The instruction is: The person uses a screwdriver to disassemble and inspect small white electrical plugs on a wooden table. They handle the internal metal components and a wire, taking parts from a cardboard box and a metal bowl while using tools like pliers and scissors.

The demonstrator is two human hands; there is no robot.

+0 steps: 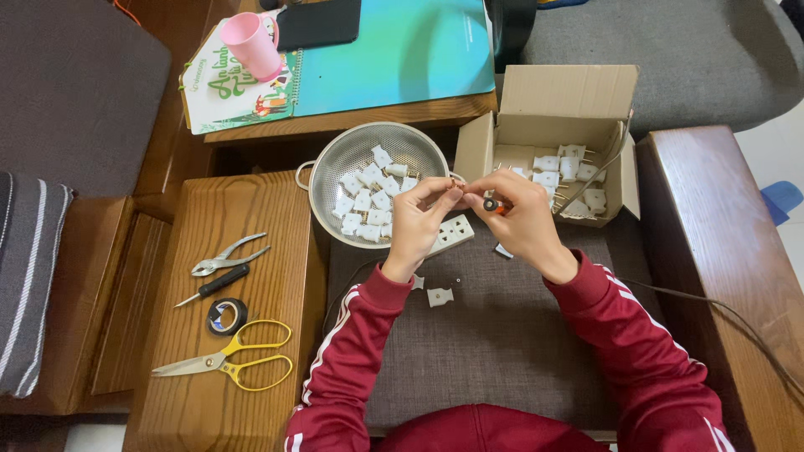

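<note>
A small plug part (491,203) is pinched between both hands, left (416,219) and right (523,219), above a socket strip (452,235); colander (362,167) and box (553,125) are kept just beyond for reach.

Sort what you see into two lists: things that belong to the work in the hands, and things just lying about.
In use:
left hand and right hand, pinching a small wire-and-plug piece
white socket block
colander of white plug parts
cardboard box of plugs

Lying about:
pink mug
notebooks
yellow scissors
black tape roll
pliers
screwdriver
</note>
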